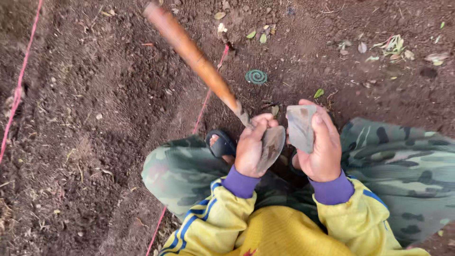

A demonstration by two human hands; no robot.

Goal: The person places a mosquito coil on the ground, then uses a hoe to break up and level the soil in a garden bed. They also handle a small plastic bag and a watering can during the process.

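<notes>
Left hand (250, 149) gripping trowel (271, 147) (wooden-handled), right hand (322, 147) clutching flat stone (301, 127)

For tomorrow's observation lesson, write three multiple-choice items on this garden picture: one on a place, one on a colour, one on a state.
1. Where does the green spiral coil lie?
A. on the bare soil beyond the hands
B. on the person's knee
C. in the left hand

2. What colour are the cords stretched over the soil?
A. blue
B. pink-red
C. white

3. What does the right hand hold?
A. nothing
B. a leaf
C. a flat grey stone

Key: 1 A, it rests on soil past the hoe handle. 2 B, both lines show pink-red. 3 C, fingers wrap the stone, beside the hoe blade in the left hand.
</notes>
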